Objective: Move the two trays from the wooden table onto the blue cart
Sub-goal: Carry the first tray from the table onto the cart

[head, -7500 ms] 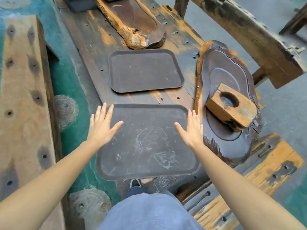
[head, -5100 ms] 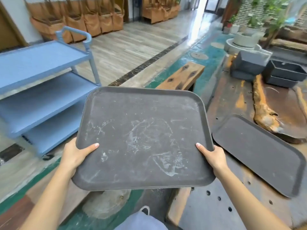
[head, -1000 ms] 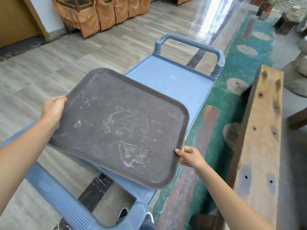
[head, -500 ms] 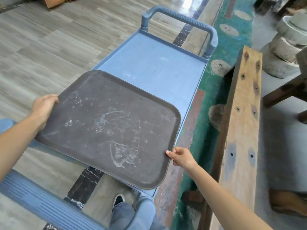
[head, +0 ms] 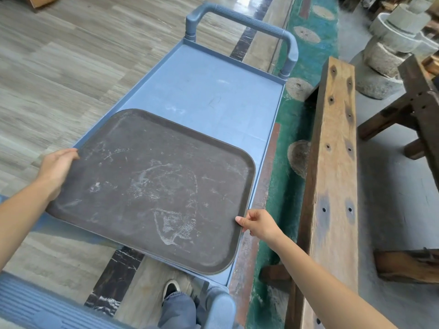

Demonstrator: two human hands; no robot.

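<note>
Lowered since a moment ago, the brown tray (head: 152, 186) now hovers over the blue cart's top shelf (head: 213, 96) near end, left hand (head: 55, 170) clamping nine o'clock, right hand (head: 260, 225) pinching four o'clock (stiff, light, slick-rimmed, best gripped at opposite edges).

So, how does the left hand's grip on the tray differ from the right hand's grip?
The left hand wraps over the tray's far-left edge, palm down, while the right hand pinches the near-right edge between thumb and curled fingers. The left hand sits farther from the person, the right hand closer. Both hold the tray above the blue cart, on opposite edges.
</note>
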